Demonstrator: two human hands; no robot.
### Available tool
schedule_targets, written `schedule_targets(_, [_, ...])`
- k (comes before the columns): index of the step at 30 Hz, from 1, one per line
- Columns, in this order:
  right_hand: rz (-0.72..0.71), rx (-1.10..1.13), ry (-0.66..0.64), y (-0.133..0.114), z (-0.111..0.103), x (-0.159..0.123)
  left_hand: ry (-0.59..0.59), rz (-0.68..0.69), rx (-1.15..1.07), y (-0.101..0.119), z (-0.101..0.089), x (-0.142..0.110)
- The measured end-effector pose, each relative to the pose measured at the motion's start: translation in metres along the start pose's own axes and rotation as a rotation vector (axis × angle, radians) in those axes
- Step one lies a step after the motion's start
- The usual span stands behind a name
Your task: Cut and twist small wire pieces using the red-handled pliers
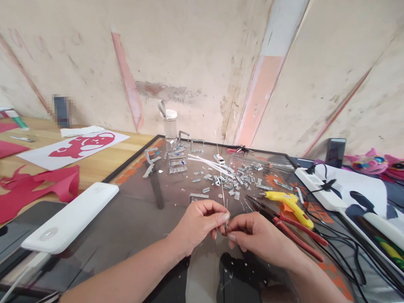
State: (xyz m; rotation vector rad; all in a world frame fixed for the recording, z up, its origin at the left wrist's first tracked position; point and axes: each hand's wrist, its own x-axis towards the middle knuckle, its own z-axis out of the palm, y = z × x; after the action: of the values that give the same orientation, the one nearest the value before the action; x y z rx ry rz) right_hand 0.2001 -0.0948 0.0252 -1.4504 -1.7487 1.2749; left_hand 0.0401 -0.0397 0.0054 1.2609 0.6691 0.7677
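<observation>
A thin pale wire (pixel 221 177) stands nearly upright above the table, its lower part bent or doubled near my fingers. My left hand (pixel 202 223) pinches it between thumb and forefinger. Just to the right and slightly lower, my right hand (pixel 254 236) has thumb and fingers closed on the wire's lower end; the exact contact is partly hidden. Beyond my hands lie many small grey metal-like pieces (pixel 246 176) and several white strips (pixel 211 164). Pliers with red handles (pixel 287 230) rest beside my right hand, touching or close to a yellow glue gun (pixel 289 203).
Grey bracket-like shapes (pixel 177 163) and a lidded clear bottle (pixel 170 126) stand at the back. A long white device (pixel 71 215) lies left, near red cut-outs (pixel 33 192). A power strip (pixel 319 191) with black cables and a phone (pixel 336 152) are on the right.
</observation>
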Motion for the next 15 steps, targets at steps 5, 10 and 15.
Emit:
schedule_targets(5, [0.015, 0.036, 0.004, -0.0009, 0.0008, 0.0005, 0.006, -0.004, 0.002, 0.0005, -0.0001, -0.0005])
schedule_targets(10, [0.004, 0.077, 0.032, 0.0003, 0.0031, 0.0021, -0.010, -0.009, -0.005, -0.0004, 0.0001, -0.0017])
schedule_targets(15, [0.006, 0.122, 0.011, 0.0027, 0.0030, 0.0024, -0.024, -0.018, -0.050, -0.0014, 0.0003, -0.0019])
